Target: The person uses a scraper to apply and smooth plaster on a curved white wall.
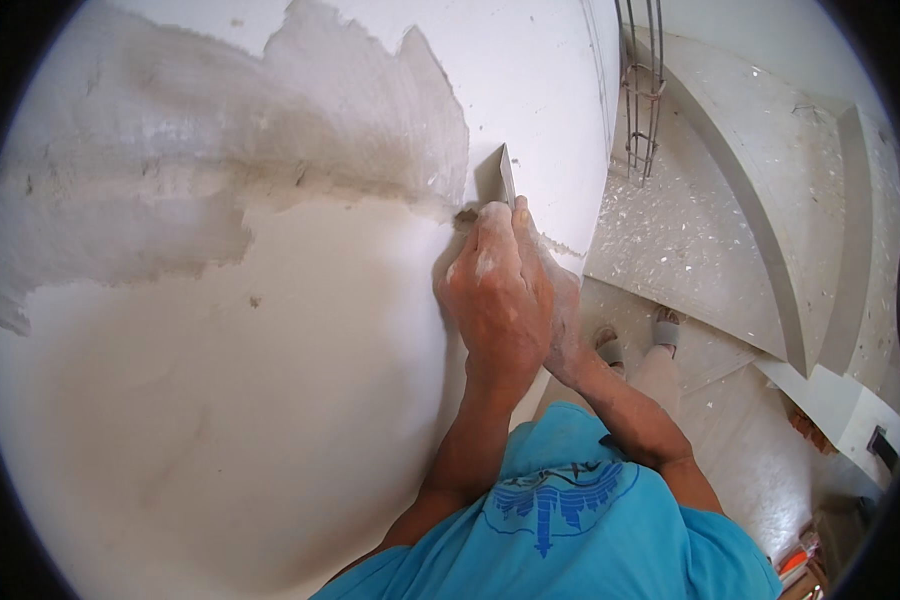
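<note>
Both my hands grip one metal putty knife (505, 175), its flat blade pressed edge-on against the white wall (220, 400). My left hand (495, 295) wraps over the handle in front. My right hand (562, 320) sits behind and under it, mostly hidden. The blade stands at the right edge of a grey wet plaster patch (270, 140) that spreads across the upper wall. Both hands are dusted with white plaster.
Below me a speckled terrazzo floor (670, 230) and pale stair steps (800, 200) curve off to the right. Vertical steel rebar (645, 90) rises beside the wall edge. My feet in sandals (635, 340) stand on the floor. Orange objects (795, 560) lie at the lower right.
</note>
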Motion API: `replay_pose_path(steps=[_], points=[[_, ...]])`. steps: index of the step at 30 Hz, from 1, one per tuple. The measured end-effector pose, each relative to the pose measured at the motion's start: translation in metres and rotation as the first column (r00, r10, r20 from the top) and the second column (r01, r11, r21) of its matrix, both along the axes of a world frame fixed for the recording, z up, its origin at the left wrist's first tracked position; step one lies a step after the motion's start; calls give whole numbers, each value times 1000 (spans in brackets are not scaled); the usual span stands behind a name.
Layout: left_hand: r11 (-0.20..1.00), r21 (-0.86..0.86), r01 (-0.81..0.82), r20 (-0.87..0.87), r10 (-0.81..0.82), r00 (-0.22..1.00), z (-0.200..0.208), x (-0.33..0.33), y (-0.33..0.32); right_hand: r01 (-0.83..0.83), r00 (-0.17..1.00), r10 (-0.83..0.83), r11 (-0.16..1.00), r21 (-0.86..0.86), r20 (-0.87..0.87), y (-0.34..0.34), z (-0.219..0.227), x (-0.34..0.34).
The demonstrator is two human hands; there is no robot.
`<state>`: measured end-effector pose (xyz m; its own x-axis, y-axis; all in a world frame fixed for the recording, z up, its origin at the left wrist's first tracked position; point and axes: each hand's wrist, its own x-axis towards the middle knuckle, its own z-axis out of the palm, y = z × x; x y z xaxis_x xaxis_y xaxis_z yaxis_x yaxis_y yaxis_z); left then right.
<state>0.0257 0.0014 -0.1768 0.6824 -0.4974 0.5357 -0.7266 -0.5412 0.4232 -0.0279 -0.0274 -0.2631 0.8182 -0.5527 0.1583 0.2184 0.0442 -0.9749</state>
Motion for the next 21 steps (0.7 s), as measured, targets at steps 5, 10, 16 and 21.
replay_pose_path(steps=[5, 10, 16, 21], points=[[999, 45, 2, -157, 5, 988, 4, -10, 17, -67, 996, 66, 997, -25, -63, -4, -5, -18], [1000, 18, 7, -384, 0, 923, -12, -28, 52, -91, 995, 79, 974, -205, -68, -6, -27, -46], [996, -32, -88, -523, 59, 850, -30, -38, 63, -226, 966, 172, 926, -303, -195, -12, -41, -52], [986, -121, -112, -501, 37, 865, -32, -39, 68, -157, 987, 134, 932, -327, -92, -11, -32, -41]])
